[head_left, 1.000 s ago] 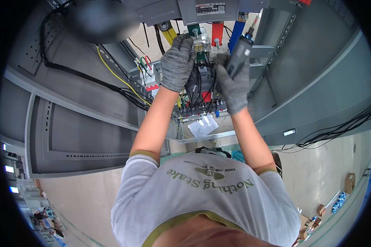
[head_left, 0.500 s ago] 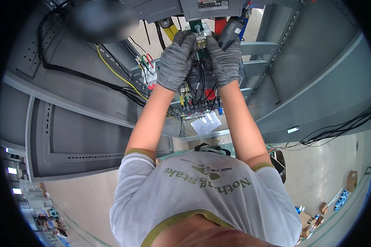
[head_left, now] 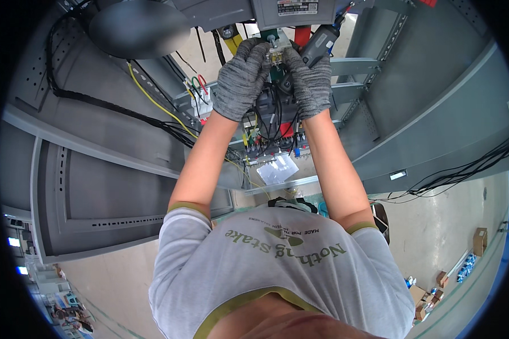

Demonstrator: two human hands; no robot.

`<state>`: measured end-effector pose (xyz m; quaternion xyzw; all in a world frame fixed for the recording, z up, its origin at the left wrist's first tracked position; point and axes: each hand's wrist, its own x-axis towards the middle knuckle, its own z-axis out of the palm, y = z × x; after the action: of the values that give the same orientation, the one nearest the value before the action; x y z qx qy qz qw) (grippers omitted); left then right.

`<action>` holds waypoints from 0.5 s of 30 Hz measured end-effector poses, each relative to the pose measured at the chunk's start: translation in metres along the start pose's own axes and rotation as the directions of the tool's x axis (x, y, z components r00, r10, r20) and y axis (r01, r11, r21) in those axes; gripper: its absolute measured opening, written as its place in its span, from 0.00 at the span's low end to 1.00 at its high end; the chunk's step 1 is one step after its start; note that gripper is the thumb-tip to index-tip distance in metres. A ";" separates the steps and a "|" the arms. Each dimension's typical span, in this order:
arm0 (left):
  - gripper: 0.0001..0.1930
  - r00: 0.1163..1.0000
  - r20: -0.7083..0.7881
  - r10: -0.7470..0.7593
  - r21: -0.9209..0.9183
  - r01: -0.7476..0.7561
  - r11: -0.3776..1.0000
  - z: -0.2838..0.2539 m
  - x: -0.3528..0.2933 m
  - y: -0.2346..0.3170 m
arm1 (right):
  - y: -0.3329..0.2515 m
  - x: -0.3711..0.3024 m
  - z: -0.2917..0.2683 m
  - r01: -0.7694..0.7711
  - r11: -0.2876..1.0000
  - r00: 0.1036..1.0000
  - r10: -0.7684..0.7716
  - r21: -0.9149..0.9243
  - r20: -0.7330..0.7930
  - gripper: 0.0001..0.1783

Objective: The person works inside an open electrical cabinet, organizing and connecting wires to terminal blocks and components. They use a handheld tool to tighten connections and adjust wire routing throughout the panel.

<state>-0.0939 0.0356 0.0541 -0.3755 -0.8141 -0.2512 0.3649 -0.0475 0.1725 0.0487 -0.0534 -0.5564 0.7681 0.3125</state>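
My left hand [head_left: 240, 82], in a grey knit glove, is closed with its fingertips on one side of a small clear-and-white block [head_left: 276, 56]. Opposite it, my right hand [head_left: 311, 87], gloved alike, pinches the other side. A dark grey stick-shaped handheld tool [head_left: 320, 45] lies across the right hand, between thumb and palm; its exact kind is unclear. Just above the block, a silver bolt [head_left: 272, 40] sticks out in front of a green bar. To the left runs a yellow bar [head_left: 231, 38], and to the right a red bar [head_left: 302, 35].
Grey metal cabinet walls [head_left: 435, 73] surround my arms. Black cables [head_left: 274, 110] hang below my hands over terminals. A white wired module [head_left: 201, 103] sits left, near a yellow-green wire [head_left: 158, 100]. A blurred dark oval [head_left: 140, 29] fills the upper left. Cardboard boxes [head_left: 479, 242] stand on the floor.
The view has shifted slightly. The grey tool has tilted a little outward in my right hand, its rounded lower end now showing by the palm. Both hands stay at the block.
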 end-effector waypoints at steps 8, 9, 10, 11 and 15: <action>0.22 1.000 -0.003 0.030 0.048 -0.030 0.998 0.003 -0.001 -0.004 | 0.007 0.000 -0.007 0.015 0.996 0.999 -0.012 -0.090 0.031 0.26; 0.22 0.999 -0.010 0.040 0.056 -0.039 0.998 0.003 -0.001 -0.004 | 0.005 0.000 -0.006 0.015 0.996 0.999 -0.012 -0.093 0.030 0.26; 0.22 1.000 -0.002 0.028 0.058 -0.028 0.998 0.003 -0.001 -0.003 | 0.002 -0.001 -0.005 0.014 0.995 1.000 -0.012 -0.096 0.029 0.26; 0.22 1.000 0.009 0.016 0.061 -0.016 0.998 0.001 -0.001 -0.002 | -0.001 -0.004 -0.004 0.012 0.995 1.000 -0.009 -0.097 0.028 0.26; 0.21 1.000 0.007 0.004 0.061 -0.004 0.998 -0.001 -0.001 0.001 | 0.008 -0.026 -0.013 0.024 1.000 0.999 -0.023 -0.007 0.023 0.28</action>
<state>-0.0923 0.0351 0.0535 -0.3667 -0.8218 -0.2244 0.3739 -0.0242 0.1673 0.0303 -0.0394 -0.5633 0.7628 0.3150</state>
